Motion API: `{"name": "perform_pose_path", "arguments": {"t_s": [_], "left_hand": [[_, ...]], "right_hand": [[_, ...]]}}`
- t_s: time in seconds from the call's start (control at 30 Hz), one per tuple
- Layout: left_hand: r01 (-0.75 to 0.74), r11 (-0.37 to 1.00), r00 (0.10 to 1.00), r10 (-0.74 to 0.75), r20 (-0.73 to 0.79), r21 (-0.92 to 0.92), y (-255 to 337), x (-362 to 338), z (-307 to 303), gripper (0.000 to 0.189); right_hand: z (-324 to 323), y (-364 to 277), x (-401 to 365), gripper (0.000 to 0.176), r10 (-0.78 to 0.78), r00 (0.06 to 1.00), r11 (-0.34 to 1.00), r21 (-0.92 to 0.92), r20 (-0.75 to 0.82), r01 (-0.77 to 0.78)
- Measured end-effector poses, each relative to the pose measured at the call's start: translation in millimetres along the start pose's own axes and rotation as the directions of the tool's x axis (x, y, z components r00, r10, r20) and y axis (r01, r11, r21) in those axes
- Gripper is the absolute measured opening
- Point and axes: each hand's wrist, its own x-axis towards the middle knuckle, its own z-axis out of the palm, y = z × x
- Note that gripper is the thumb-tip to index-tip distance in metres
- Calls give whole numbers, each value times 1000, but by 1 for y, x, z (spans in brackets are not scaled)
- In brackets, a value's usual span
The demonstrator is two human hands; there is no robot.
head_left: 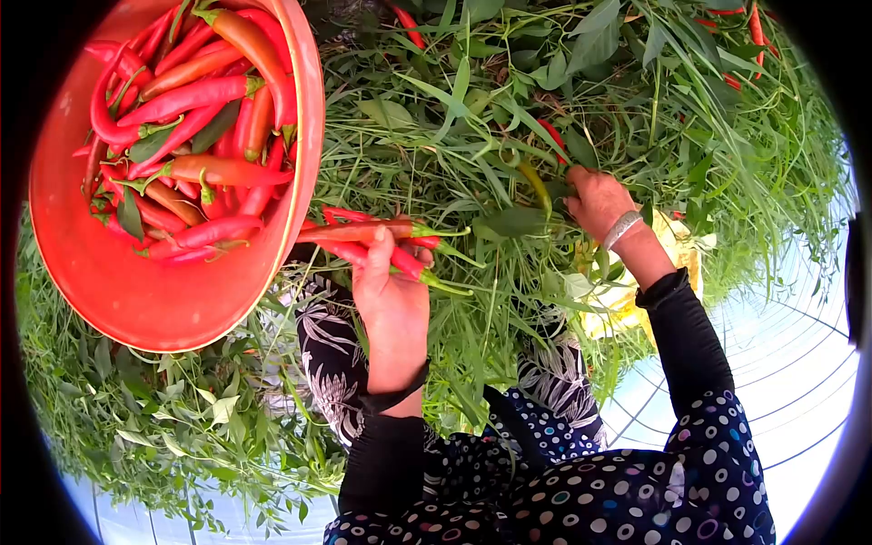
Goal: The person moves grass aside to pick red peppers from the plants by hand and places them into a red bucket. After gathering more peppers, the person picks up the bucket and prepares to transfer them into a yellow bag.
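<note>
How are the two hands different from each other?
The left hand holds a little bunch of chillies, but the right hand reaches in among the green leaves, and I can't tell if it holds anything. The right hand has a silvery bracelet at its wrist; the left hand shows none. Both are bare and come out of black sleeves.

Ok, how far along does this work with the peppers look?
Partway, I'd judge. Done: a large pile of peppers lies in the red tub. In hand: the left hand holds several red peppers beside the tub; the right hand is in the plants, its grip unclear. Left: red peppers show among the leaves, such as the one at the top right. The total remaining can't be told.
</note>
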Motion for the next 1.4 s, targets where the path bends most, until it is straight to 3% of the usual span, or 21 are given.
{"name": "perform_pose_path", "arguments": {"t_s": [0.07, 0.1, 0.17, 0.2, 0.27, 0.37, 0.4, 0.53, 0.67, 0.73, 0.77, 0.83, 0.87, 0.9, 0.97, 1.03, 1.13, 1.37, 1.4], "left_hand": [[139, 990, 990, -139, 11, 6, -12, -4, 6, 27], [159, 986, 987, -160, 20, 46, -17, -2, 0, 27], [145, 988, 988, -147, 45, 56, -17, 0, -4, 28], [143, 988, 988, -145, 43, 54, -14, -1, -1, 28], [138, 989, 990, -138, 7, 51, -7, -4, 4, 30], [143, 984, 987, -150, 62, 104, -8, -3, -1, 33], [171, 982, 981, -177, 75, 84, -8, -4, 0, 32], [185, 974, 981, -191, 37, 129, -7, -10, 6, 31], [181, 971, 978, -194, 70, 158, -5, -15, 13, 33], [187, 971, 976, -200, 82, 151, -4, -15, 14, 33], [191, 971, 975, -205, 90, 143, -4, -17, 13, 32], [185, 972, 976, -200, 92, 145, -5, -16, 11, 32], [180, 973, 977, -194, 91, 146, -6, -15, 10, 32], [183, 972, 976, -197, 89, 147, -6, -15, 8, 32], [158, 972, 974, -182, 132, 174, -7, -14, 7, 33], [158, 970, 973, -185, 136, 185, -7, -17, 10, 33], [142, 972, 974, -172, 150, 189, -5, -16, 12, 33], [168, 961, 967, -204, 154, 220, -3, -17, 12, 31], [166, 961, 966, -203, 157, 221, -2, -18, 12, 31]], "right_hand": [[-2, -10, 25, 33, 177, 983, 982, 63, 49, -180], [4, -8, 40, 33, 184, 982, 980, 64, 41, -186], [28, -5, 71, 41, 121, 988, 981, 167, -101, -103], [32, -5, 81, 41, 118, 988, 981, 166, -100, -100], [41, -6, 96, 48, 267, 962, 962, 67, -60, -263], [52, 5, 106, 54, 359, 932, 933, 54, -38, -357], [42, 3, 110, 52, 392, 888, 919, -67, 241, -388], [35, -8, 107, 47, 446, 837, 891, -66, 318, -450], [28, -18, 104, 44, 417, 855, 893, 36, 307, -449], [35, -11, 114, 34, 251, 905, 958, 44, 344, -283], [37, -9, 114, 34, 252, 904, 958, 44, 347, -284], [39, -5, 117, 29, 114, 970, 984, 113, 215, -140], [40, -5, 111, 23, 148, 978, 917, 350, 146, -191], [46, -8, 103, 23, 149, 978, 916, 351, 149, -193], [53, -15, 90, 20, 76, 997, 811, 583, -20, -50], [49, -18, 91, 21, 64, 997, 868, 496, -41, -35], [44, -23, 122, 39, 371, 921, 915, 127, 117, -384], [39, -44, 131, 43, 421, 844, 905, -88, 332, -416], [38, -45, 125, 40, 390, 866, 921, -133, 312, -366]]}}
